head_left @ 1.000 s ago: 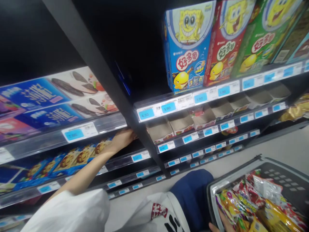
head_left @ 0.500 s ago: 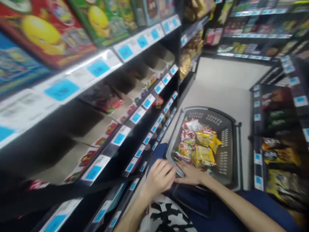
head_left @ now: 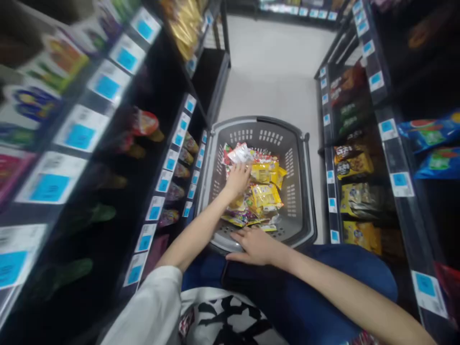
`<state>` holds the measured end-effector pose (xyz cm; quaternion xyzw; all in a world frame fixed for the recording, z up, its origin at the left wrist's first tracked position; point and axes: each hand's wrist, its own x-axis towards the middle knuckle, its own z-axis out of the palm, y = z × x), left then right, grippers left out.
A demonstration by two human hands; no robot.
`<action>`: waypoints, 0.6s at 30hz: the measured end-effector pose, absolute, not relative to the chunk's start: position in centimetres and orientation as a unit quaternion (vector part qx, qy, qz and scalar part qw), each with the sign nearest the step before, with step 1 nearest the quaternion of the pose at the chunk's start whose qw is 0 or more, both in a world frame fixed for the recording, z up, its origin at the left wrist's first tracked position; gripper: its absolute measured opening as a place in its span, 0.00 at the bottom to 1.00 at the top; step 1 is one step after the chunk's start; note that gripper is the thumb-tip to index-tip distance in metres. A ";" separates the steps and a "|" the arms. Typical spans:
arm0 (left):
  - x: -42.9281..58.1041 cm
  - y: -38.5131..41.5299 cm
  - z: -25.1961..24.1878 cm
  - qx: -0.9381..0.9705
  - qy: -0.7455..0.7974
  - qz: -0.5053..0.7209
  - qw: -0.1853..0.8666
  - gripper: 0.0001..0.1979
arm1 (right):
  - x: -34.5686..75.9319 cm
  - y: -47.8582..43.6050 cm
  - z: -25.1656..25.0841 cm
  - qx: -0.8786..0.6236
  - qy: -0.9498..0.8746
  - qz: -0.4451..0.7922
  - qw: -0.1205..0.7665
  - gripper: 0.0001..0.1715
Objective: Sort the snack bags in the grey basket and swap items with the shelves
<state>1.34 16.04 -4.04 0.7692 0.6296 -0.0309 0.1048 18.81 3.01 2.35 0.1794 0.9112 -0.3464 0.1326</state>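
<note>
A grey shopping basket (head_left: 302, 201) stands on the floor before my knees, holding a heap of snack packets. My left hand (head_left: 239, 179) reaches down into it, fingers stretched over the packets at the lower edge of a white-and-red packet (head_left: 240, 153). Its fingertips are small in view, and I see no packet lifted. Beside that hand lie yellow packets (head_left: 266, 196). Fingers apart, my right hand (head_left: 257, 245) rests across the basket's near rim, holding nothing.
Dark shelves with blue-and-white price labels (head_left: 79, 135) run close along the left. On the right, another shelf bears yellow snack bags (head_left: 361, 237) and blue bags (head_left: 436, 165). Pale floor (head_left: 273, 62) stretches beyond the basket.
My left hand has moved from beside the right hand at the near rim into the basket, onto the packets. My right hand stays at the rim. The view has turned down and left.
</note>
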 end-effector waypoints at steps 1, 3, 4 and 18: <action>1.4 15.9 -4.6 0.771 0.625 -0.043 0.112 0.32 | 19.1 3.2 2.4 0.183 0.912 -0.340 0.135 0.49; 1.4 15.6 -5.3 0.778 0.612 -0.070 0.125 0.31 | 19.6 3.5 2.6 0.184 0.913 -0.338 0.133 0.47; 1.4 15.5 -5.4 0.781 0.606 -0.080 0.128 0.31 | 19.8 3.7 2.7 0.183 0.913 -0.341 0.128 0.46; 2.2 16.3 -4.9 0.865 0.458 -0.081 0.190 0.13 | 19.2 5.1 3.6 0.185 0.900 -0.362 0.157 0.44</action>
